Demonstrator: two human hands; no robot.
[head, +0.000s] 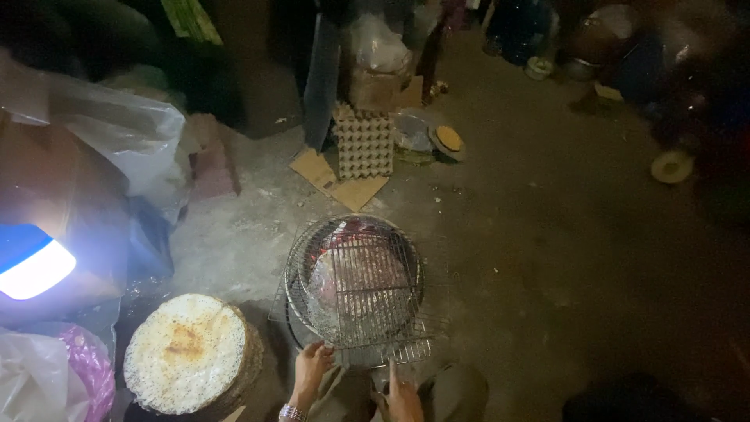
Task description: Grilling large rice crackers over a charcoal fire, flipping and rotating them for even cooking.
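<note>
While both hands sit at the six o'clock edge of the wire grill rack (355,285), the left hand (311,369) curls its fingers (320,353) loosely against the rack's near rim, with a metal watch (291,412) at the wrist. Beside it the right hand (403,400) points one finger (391,372) up to the rack's lower wires; whether it grips them I cannot tell. A round flat sheet lies clamped in the rack over glowing coals (355,232). At nine o'clock from the hands stands a stack of toasted round crackers (186,352). Farther off at twelve o'clock, an egg tray (365,144) leans over cardboard (337,181). A bright lamp (31,262) glares at ten o'clock.
</note>
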